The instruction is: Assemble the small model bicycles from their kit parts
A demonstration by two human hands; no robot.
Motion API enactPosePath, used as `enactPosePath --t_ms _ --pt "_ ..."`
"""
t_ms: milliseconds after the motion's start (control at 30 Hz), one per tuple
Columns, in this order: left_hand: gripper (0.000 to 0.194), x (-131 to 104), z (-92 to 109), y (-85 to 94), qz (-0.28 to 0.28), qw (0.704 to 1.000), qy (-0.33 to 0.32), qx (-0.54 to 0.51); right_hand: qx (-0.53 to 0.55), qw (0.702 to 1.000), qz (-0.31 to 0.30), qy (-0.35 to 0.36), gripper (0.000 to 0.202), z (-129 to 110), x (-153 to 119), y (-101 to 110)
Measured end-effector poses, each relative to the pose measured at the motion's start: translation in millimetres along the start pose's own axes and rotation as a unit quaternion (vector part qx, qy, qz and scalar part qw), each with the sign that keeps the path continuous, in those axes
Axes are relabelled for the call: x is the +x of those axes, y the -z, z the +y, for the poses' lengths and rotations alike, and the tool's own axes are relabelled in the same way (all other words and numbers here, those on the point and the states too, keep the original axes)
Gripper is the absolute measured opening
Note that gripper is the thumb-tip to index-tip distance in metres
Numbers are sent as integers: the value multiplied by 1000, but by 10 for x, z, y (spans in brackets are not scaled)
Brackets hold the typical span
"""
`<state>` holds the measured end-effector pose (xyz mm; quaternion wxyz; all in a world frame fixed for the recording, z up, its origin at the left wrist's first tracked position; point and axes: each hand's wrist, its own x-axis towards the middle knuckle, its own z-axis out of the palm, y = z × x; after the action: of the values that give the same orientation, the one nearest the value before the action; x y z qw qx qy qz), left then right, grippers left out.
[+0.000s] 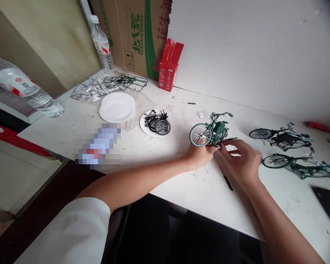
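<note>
A green model bicycle (219, 128) with a silver-spoked wheel is held just above the white table. My left hand (199, 156) grips it from below, fingers closed under the frame. At its lower rear, the thumb and fingers of my right hand (240, 159) are pinched against the frame; the exact spot is hidden. Beneath my right hand lies a slim dark tool (227, 179). Two more model bicycles stand to the right, one black (283, 137) and one dark green (299, 165). Left of my hands, a white plate (145, 130) bears black bicycle parts (157, 122).
A larger white plate (117, 107) is further left, with part frames (107, 86) behind it. Two water bottles (101, 44), a cardboard box (134, 33) and a red carton (169, 69) stand at the back. A small screwdriver (189, 103) lies near the wall; a dark object (327, 201) is at right.
</note>
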<state>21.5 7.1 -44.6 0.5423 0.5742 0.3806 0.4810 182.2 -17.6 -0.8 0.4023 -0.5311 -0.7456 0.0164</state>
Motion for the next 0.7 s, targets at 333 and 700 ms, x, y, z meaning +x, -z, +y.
enactPosePath --t_ms 333,700 --pt "27 -66 187 22 -1 998 -33 53 -22 1000 14 10 9 45 -12 26" --pt "15 -27 97 -10 -8 989 -86 123 -5 999 43 7 15 80 -23 7"
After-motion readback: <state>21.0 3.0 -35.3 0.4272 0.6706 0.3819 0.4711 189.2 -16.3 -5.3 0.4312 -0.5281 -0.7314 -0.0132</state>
